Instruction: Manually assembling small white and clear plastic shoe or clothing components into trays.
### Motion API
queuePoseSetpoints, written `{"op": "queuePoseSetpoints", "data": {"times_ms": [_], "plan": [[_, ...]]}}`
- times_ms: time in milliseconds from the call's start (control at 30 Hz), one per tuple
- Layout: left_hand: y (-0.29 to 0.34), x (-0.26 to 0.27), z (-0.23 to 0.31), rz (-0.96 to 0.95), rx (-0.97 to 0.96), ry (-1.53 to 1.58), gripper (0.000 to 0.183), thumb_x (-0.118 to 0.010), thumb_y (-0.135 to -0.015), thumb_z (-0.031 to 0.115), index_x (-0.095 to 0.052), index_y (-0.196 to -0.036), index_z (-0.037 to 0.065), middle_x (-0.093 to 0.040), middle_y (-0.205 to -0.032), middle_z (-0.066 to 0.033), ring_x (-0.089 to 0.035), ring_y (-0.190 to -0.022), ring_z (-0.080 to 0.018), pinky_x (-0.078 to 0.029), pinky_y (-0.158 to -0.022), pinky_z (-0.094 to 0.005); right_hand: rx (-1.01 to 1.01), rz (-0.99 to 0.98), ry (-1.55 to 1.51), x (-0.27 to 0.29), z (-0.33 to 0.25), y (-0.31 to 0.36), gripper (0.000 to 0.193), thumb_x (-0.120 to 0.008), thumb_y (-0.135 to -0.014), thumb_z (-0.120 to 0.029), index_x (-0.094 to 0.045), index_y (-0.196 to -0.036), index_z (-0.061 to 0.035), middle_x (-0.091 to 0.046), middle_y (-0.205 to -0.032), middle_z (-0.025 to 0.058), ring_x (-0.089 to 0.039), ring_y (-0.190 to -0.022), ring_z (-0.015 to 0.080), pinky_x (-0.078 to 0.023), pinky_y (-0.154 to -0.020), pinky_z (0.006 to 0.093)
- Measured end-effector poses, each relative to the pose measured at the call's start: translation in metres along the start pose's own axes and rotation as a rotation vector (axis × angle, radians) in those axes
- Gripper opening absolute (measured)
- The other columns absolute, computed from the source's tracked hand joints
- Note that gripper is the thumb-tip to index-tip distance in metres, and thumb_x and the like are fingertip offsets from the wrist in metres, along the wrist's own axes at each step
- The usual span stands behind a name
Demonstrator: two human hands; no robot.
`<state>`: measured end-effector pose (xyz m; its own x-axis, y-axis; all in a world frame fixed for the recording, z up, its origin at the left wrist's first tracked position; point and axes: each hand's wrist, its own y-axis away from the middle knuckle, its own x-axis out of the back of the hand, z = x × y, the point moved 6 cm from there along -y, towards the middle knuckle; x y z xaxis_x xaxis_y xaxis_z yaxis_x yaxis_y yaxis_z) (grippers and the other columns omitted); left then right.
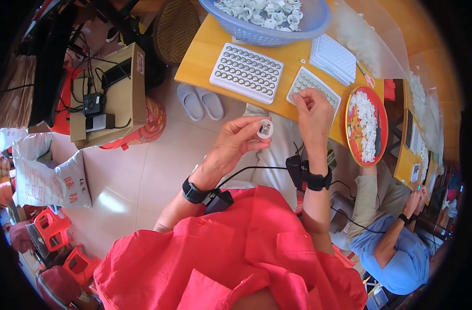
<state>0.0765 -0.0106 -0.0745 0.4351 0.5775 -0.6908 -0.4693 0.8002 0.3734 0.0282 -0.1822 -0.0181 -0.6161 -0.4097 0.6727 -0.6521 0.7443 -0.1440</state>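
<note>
My left hand (230, 143) pinches a small round white plastic housing (265, 130) between thumb and fingers, its hollow side with metal parts facing up. My right hand (315, 116) is over the near edge of a white tray (318, 84) that holds rows of silvery discs. Its thumb and forefinger are pressed together, and whatever may lie between them is hidden. Left of it, a second white tray (213, 78) carries rows of round silver button cells (249, 70) on the wooden table (194, 59).
A blue basket (269, 37) of white plastic parts stands at the back. Stacked white trays (333, 59) and a red-rimmed oval tray (383, 147) with small white pieces are to the right. Cables run between my wrist straps. A person in blue (393, 258) works at far right.
</note>
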Motion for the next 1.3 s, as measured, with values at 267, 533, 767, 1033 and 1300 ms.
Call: {"op": "queuePoseSetpoints", "data": {"times_ms": [267, 533, 767, 1033, 1300], "plan": [[0.001, 0.001, 0.002, -0.028, -0.027, -0.012, 0.031, -0.053, -0.090, 0.019, -0.056, -0.112, -0.002, -0.062, -0.100, -0.0096, -0.063, -0.081, -0.0172, -0.055, -0.073, -0.0285, -0.076, -0.186, -0.423, 0.006, -0.018, 0.053, 0.009, -0.063, -0.078, -0.006, -0.059, -0.083, -0.0010, -0.058, -0.071, 0.0040, -0.052, -0.060, 0.0100, -0.041, -0.051, 0.0231], [0.002, -0.012, 0.002, -0.049, -0.021, -0.039, 0.025, -0.054, -0.089, 0.016, -0.060, -0.108, 0.001, -0.062, -0.097, -0.0064, -0.061, -0.079, -0.0110, -0.054, -0.070, -0.0247, 0.210, -0.142, -0.335, 0.007, -0.038, 0.070, 0.013, -0.064, -0.076, -0.001, -0.055, -0.085, -0.0024, -0.053, -0.075, 0.0066, -0.054, -0.060, 0.0180, -0.041, -0.049, 0.0271], [0.003, -0.013, 0.003, -0.045, -0.049, -0.098, 0.025, -0.053, -0.090, 0.014, -0.059, -0.109, -0.001, -0.062, -0.101, -0.0080, -0.061, -0.084, -0.0135, -0.054, -0.071, -0.0266, 0.548, 0.040, -0.059, 0.010, -0.050, 0.082, 0.019, -0.062, -0.072, 0.005, -0.054, -0.088, -0.0015, -0.053, -0.080, 0.0101, -0.056, -0.069, 0.0265, -0.046, -0.055, 0.0343], [0.002, -0.013, 0.002, -0.032, -0.053, -0.115, 0.024, -0.053, -0.090, 0.013, -0.059, -0.109, 0.000, -0.062, -0.102, -0.0074, -0.061, -0.086, -0.0137, -0.054, -0.074, -0.0281, 0.542, 0.078, -0.087, 0.008, -0.043, 0.086, 0.023, -0.063, -0.071, 0.007, -0.054, -0.090, -0.0006, -0.054, -0.082, 0.0112, -0.056, -0.071, 0.0268, -0.047, -0.057, 0.0340], [0.003, -0.012, 0.003, -0.018, -0.070, -0.141, 0.024, -0.054, -0.089, 0.012, -0.060, -0.108, 0.000, -0.061, -0.103, -0.0076, -0.061, -0.087, -0.0132, -0.054, -0.074, -0.0286, 0.567, 0.138, -0.064, 0.009, -0.045, 0.086, 0.022, -0.064, -0.069, 0.008, -0.056, -0.088, -0.0004, -0.055, -0.080, 0.0101, -0.057, -0.068, 0.0262, -0.047, -0.056, 0.0331]]}}
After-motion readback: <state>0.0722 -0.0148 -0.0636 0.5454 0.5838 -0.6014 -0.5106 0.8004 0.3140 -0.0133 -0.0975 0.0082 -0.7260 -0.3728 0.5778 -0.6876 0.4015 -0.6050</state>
